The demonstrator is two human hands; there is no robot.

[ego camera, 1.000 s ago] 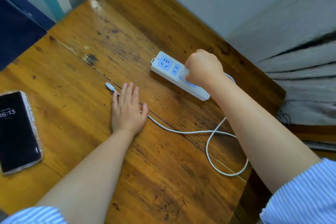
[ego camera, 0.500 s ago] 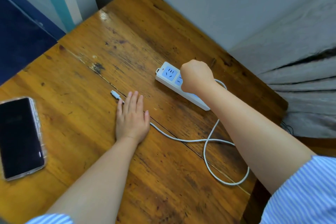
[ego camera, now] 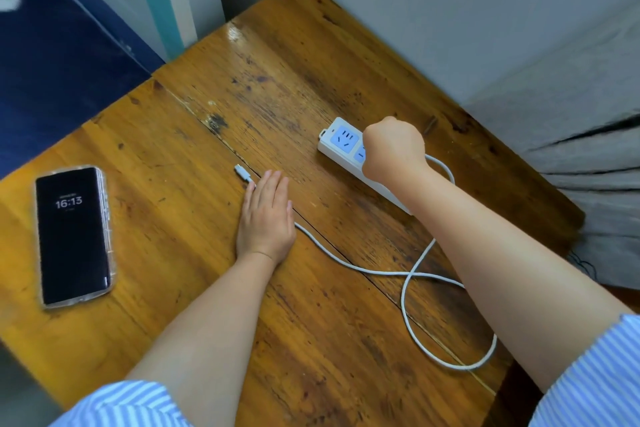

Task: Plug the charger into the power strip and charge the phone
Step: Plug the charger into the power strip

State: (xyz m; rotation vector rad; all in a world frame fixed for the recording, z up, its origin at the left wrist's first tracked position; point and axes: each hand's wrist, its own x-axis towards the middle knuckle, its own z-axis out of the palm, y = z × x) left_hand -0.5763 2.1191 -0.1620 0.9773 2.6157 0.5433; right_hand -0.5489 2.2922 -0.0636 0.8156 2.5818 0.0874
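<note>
A white power strip [ego camera: 341, 144] with blue sockets lies on the wooden table [ego camera: 194, 135] near the wall. My right hand [ego camera: 393, 149] is a closed fist on the strip's middle, hiding the charger it grips. A white cable [ego camera: 408, 276] runs from under that hand, loops on the table and passes beneath my left hand [ego camera: 265, 218], which lies flat with fingers together on the cable. The cable's plug end [ego camera: 242, 173] sticks out just past the fingertips. A phone [ego camera: 74, 236] in a clear case lies face up at the left, screen showing 16:13.
A grey wall borders the table's far edge. Grey curtain fabric [ego camera: 571, 135] hangs at the right beside the table's corner. A dark blue surface [ego camera: 59, 55] and a pale frame stand beyond the left edge.
My hands have kept their places on the strip and the cable. The phone screen, dark half a second ago, is lit again. The view has shifted slightly.
</note>
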